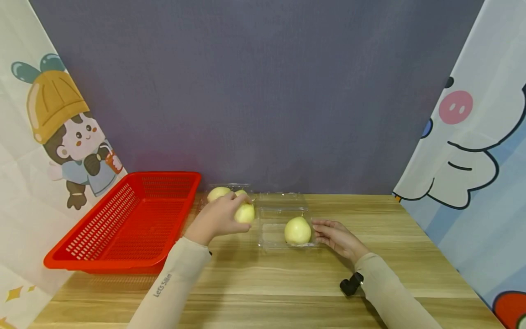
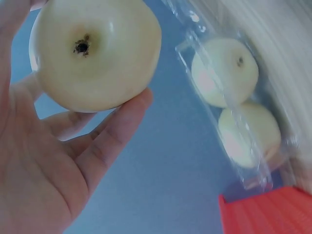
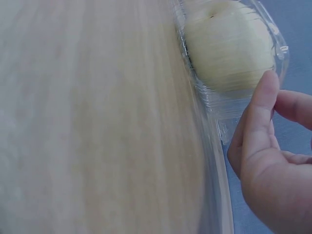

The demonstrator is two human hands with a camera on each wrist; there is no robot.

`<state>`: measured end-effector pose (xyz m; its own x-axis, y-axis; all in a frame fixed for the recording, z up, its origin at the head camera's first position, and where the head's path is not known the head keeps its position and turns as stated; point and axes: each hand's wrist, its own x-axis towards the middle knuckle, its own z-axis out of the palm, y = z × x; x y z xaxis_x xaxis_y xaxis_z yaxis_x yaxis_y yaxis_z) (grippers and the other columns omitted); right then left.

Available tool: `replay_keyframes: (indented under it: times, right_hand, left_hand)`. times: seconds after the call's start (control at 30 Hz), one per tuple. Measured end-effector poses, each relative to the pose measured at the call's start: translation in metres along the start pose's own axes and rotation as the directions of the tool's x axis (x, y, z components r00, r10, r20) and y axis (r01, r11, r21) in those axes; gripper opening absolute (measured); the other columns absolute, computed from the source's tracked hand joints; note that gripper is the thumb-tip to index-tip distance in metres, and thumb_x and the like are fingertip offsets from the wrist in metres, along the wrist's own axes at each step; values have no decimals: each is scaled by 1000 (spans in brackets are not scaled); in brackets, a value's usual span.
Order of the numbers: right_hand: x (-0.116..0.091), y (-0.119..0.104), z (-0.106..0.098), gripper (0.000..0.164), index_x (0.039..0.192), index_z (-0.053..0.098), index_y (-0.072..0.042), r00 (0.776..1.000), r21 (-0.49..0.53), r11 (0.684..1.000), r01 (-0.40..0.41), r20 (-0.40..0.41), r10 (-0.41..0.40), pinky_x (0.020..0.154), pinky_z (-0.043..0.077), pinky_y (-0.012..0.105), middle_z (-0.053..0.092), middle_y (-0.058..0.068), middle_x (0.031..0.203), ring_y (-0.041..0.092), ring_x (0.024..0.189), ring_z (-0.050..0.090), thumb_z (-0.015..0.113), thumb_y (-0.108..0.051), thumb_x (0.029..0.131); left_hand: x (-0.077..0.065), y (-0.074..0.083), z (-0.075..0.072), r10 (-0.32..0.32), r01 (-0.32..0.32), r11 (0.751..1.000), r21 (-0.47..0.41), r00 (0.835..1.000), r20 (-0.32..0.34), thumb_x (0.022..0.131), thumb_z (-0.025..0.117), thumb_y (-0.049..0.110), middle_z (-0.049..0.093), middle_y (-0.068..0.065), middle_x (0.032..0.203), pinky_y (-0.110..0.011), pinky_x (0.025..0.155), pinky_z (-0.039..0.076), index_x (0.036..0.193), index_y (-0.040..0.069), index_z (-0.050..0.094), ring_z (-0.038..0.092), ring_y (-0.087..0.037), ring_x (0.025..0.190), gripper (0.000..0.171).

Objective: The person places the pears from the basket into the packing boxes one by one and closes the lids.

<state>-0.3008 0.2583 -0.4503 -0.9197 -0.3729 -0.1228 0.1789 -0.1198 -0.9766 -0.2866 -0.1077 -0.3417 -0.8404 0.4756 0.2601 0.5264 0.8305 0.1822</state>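
My left hand (image 1: 223, 214) grips a pale yellow pear (image 2: 95, 53), raised beside the clear containers, its dark-centred end facing the left wrist camera. Behind that hand, a clear plastic box (image 1: 230, 185) holds more pears (image 1: 219, 193), two of which show in the left wrist view. An opened clear container (image 1: 271, 242) stands right of it, with one pear (image 1: 297, 231) in its right part. At this container's right edge is my right hand (image 1: 339, 237), fingertips (image 3: 268, 80) and thumb pinching the plastic rim beside the pear.
A red perforated basket (image 1: 164, 214) stands on the left of the wooden table (image 1: 263, 292). A grey-blue panel (image 1: 263, 100) rises along the back. Printed cloths (image 1: 24, 183) hang at both sides. A black device is strapped at my right wrist (image 1: 351, 284).
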Motion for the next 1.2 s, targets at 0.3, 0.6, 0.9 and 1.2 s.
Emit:
replay_keyframes:
  times: [0.3,0.6,0.9,1.2]
  right_hand:
    - [0,0,0,51,143,31,20,1000,-6,1000,1,-3,-1,76,56,21,62,3,97,9,84,62,52,-5,104]
    - [0,-1,0,52,143,31,20,1000,-10,1000,0,-1,0,77,56,21,62,3,99,9,86,62,52,-6,104]
    - [0,-1,1,51,143,31,20,1000,-3,1000,-4,-7,4,77,56,21,62,3,98,9,85,62,52,-6,104]
    - [1,-1,2,49,143,32,19,1000,14,1000,-14,-25,14,76,56,20,63,3,97,8,84,62,51,-4,104]
  left_hand:
    - [9,14,15,1,-1,1000,-26,1000,0,75,75,47,58,-4,114,-33,59,48,129,31,59,56,-18,84,59]
    - [16,31,30,9,-10,993,-118,1000,-9,78,77,43,56,-15,130,-50,81,54,137,28,55,60,-34,107,64]
    - [24,48,48,24,-35,987,-157,997,-74,79,80,47,56,-13,126,-48,82,54,138,25,54,60,-31,104,68]
    - [28,56,61,25,-39,989,-141,994,-106,80,76,48,57,-9,127,-45,85,53,136,27,55,61,-29,103,64]
